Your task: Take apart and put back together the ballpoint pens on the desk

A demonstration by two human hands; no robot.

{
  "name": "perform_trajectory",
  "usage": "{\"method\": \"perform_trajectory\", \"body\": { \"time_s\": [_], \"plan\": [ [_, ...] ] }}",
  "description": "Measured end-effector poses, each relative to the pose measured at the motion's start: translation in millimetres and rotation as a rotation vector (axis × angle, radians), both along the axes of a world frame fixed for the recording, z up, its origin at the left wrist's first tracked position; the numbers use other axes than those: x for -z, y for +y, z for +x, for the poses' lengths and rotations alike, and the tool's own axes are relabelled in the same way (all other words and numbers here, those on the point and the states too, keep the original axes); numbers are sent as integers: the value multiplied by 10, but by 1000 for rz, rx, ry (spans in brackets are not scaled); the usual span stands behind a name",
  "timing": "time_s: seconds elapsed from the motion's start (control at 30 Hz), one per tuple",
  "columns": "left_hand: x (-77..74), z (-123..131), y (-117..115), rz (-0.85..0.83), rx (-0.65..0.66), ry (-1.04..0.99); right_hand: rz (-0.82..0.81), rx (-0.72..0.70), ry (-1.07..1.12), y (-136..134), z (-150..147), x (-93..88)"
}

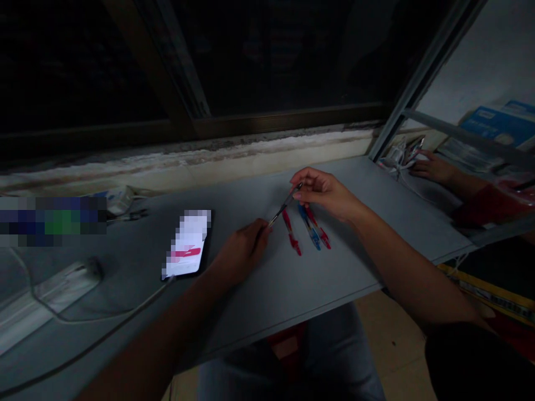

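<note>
A slim dark pen [281, 210] is held at a slant between my two hands, above the grey tabletop [267, 295]. My left hand [244, 248] is closed around its lower end. At the upper end, my right hand [320, 192] pinches the pen between thumb and fingers. Under and beside my right hand lie a red pen [291, 234], a blue pen [310, 228] and another red pen [321, 229], side by side on the table. My right hand partly covers the upper ends of the last two.
Left of my hands lies a lit phone [188, 245] with a cable plugged in. A white power strip [54, 301] and a charger [119, 199] sit farther left. At right, another person's hand [432, 167] touches items behind a metal frame [418, 72], near blue boxes [497, 125].
</note>
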State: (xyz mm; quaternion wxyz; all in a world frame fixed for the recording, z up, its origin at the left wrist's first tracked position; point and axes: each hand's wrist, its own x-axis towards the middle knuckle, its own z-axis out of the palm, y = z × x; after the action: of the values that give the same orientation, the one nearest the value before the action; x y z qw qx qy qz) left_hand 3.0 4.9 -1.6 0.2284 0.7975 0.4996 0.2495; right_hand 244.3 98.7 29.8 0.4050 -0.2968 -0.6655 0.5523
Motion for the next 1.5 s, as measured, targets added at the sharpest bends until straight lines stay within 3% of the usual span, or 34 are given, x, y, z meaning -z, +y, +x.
{"method": "perform_trajectory", "body": {
  "time_s": [0.2, 0.53, 0.77, 0.9, 1.07, 1.2, 1.33, 1.5],
  "plan": [
    [5, -2, -17, 19, -17, -21, 27, 149, -17, -16, 0, 18],
    [16, 44, -60, -18, -36, -53, -5, 6, -158, -87, -27, 30],
    [44, 19, -24, 2, -45, -25, -2, 61, -441, -106, 6, 87],
    [27, 12, -31, 2, -82, -10, 32, -11, -291, -100, 25, 59],
    [27, 3, -35, 5, -54, -30, -1, -15, -479, -100, 29, 45],
    [27, -5, -18, 7, -62, -50, 98, -74, -324, -89, 2, 62],
    [1, -6, -10, -8, -35, -60, 74, -74, -492, -71, -5, 52],
    [-14, 0, -15, -30, -35, -74, 140, -214, -450, -73, 28, -30]
  ]
}}
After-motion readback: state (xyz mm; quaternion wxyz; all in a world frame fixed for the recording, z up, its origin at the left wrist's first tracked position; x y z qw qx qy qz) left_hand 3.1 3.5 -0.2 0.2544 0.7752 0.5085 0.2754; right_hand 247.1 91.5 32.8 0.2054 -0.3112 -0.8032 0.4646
